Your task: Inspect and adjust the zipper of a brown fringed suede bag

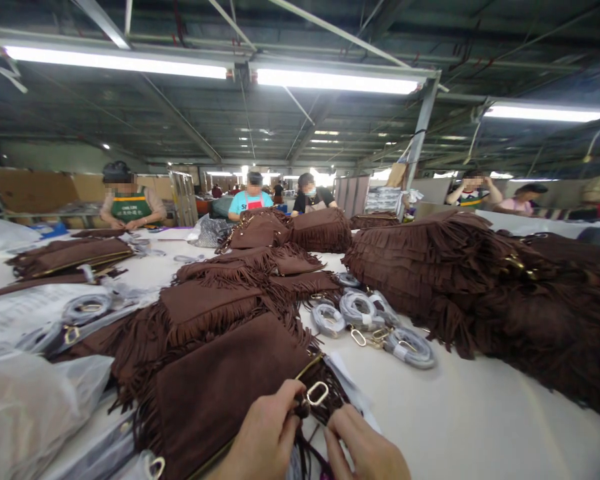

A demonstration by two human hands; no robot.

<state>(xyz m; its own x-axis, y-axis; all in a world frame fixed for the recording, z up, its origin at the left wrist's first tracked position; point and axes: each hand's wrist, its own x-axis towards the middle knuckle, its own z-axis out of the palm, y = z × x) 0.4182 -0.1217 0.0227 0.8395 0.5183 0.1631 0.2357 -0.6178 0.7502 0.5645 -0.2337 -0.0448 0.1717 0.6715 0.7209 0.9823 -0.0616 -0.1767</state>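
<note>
A brown fringed bag (225, 380) with a gold zipper edge lies flat on the table in front of me. My left hand (267, 427) is closed at the bag's near right corner, pinching a small dark tab beside a gold oval ring (317, 394). Just right of it, my right hand (363, 443) has its fingers bent together among dark fringe strands; what they grip, if anything, is hidden. Coiled straps in grey wrapping (410, 347), with gold clasps, lie beyond my hands on the white table (460, 413).
More brown fringed bags (210, 307) lie behind this one, and a tall heap of them (430, 267) stands on the right. Clear plastic bags (35, 413) cover the left side. Several co-workers, one in a green apron (130, 207), are across the table.
</note>
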